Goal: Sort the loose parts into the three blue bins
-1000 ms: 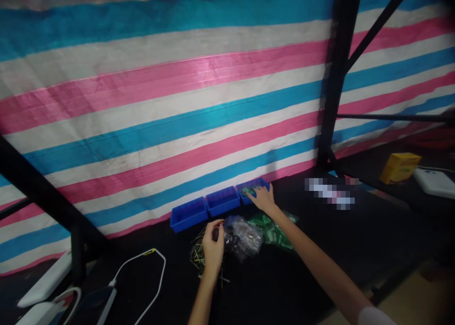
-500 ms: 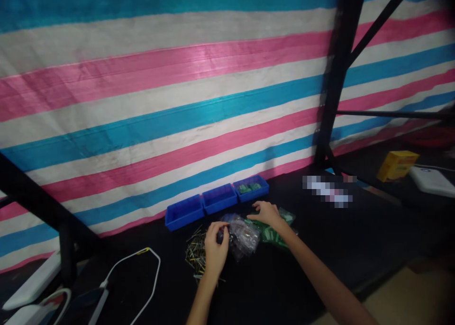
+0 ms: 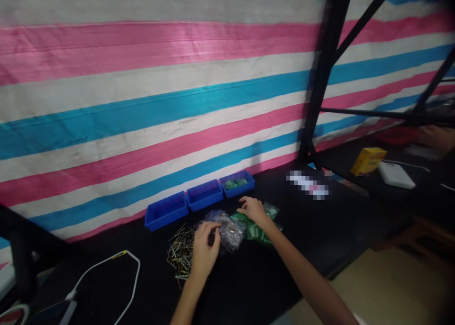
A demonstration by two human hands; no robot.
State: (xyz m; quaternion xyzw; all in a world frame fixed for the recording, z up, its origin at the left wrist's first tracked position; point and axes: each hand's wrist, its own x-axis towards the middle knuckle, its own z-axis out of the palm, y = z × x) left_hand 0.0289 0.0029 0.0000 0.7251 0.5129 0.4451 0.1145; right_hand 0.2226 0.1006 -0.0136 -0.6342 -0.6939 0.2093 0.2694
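My left hand (image 3: 206, 247) rests between a heap of thin metallic and yellow sticks (image 3: 179, 254) and a pile of clear plastic packets (image 3: 232, 232). Its fingers curve over the packets' left edge, the thumb held apart from them, and nothing shows in its grasp. Over the green packets (image 3: 254, 231), to the right of the clear ones, my right hand (image 3: 255, 210) has its fingers bent and apart. Behind them stand three blue trays in a row: a left tray (image 3: 167, 213), a middle tray (image 3: 205, 195) and a right tray (image 3: 237, 185) containing green packets.
A white cable (image 3: 137, 277) loops over the black table at left. To the right lie a blurred-out item (image 3: 308, 185), a yellow box (image 3: 368, 161) and a white device (image 3: 396, 175). A black metal frame (image 3: 320, 83) rises before the striped sheet. Another person's hand (image 3: 439, 138) shows at far right.
The view has turned to the right, so everything sits further left. Both my hands stay over the packets with little change. Another person's hand has come into view at far right.
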